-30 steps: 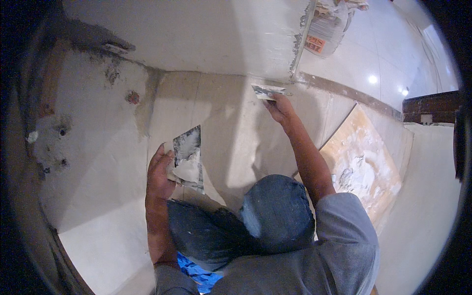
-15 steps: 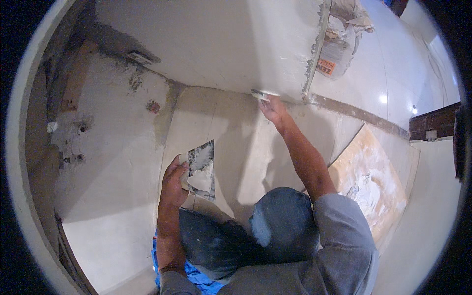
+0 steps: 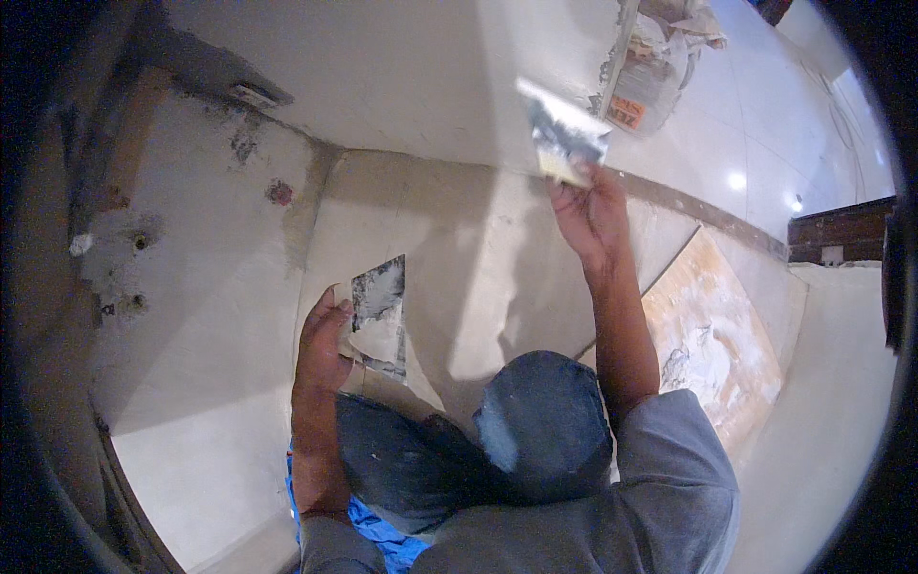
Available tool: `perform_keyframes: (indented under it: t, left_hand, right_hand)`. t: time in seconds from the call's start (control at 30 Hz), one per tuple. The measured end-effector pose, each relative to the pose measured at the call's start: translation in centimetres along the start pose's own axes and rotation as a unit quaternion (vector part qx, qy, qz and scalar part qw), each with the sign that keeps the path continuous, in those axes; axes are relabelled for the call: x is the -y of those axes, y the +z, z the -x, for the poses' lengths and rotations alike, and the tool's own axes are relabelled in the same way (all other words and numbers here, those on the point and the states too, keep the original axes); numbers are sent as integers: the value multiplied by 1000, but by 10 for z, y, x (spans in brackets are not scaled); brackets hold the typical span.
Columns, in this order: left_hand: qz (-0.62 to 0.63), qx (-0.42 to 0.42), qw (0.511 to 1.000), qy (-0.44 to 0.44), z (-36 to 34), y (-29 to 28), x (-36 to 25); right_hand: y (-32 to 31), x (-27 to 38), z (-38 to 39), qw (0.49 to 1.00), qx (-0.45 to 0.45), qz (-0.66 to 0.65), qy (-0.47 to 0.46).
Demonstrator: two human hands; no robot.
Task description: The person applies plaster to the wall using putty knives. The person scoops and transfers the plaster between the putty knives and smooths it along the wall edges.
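Observation:
My left hand [image 3: 323, 340] is closed round the pale handle of a wide putty knife [image 3: 381, 297]. White putty covers much of that blade, which is held above the floor in front of my left knee. Farther forward and to the right, my right hand [image 3: 591, 215] grips a second putty knife [image 3: 564, 129] by its pale handle. Its blade points up and away, slightly blurred, with dark and whitish smears on it. Behind this blade is the lower right part of the smooth pale wall [image 3: 411, 77].
A board [image 3: 712, 335] with a heap of white putty [image 3: 703, 368] lies at the right. An open bag [image 3: 655, 86] stands beyond the wall's edge. The left wall [image 3: 210, 287] has pipe holes and grey patches. A blue cloth [image 3: 382, 536] is beside my left leg.
My right hand has come off the wall's bottom edge and moved right, turning its putty knife so the blade faces me. The left hand keeps its hold, with the view shifted slightly.

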State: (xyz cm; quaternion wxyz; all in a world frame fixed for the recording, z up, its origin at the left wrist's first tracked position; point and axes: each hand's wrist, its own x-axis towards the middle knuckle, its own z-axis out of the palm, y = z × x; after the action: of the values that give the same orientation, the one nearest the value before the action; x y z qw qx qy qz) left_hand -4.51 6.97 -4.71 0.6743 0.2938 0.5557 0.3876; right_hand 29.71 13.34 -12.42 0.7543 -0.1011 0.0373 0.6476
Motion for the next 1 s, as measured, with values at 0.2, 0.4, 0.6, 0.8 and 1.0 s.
perform_keyframes:
  t: [0.2,0.4,0.6,0.8,1.0]
  left_hand:
    - [-32,-12,999,22,0,-6,2]
    - [-68,-39,997,1,-1,-5,1]
    - [-32,15,999,8,2,-7,0]
    - [-33,-3,999,20,-1,-9,6]
    - [-42,-39,998,18,0,-14,10]
  right_hand:
    - [-162,-43,-35,960,-125,226,109]
    - [-282,-45,-93,831,-18,555,39]
    - [-244,-52,-118,943,-247,201,92]
    - [-216,-39,-122,950,-270,136,73]
    - [-99,-2,-85,985,-148,64,68]
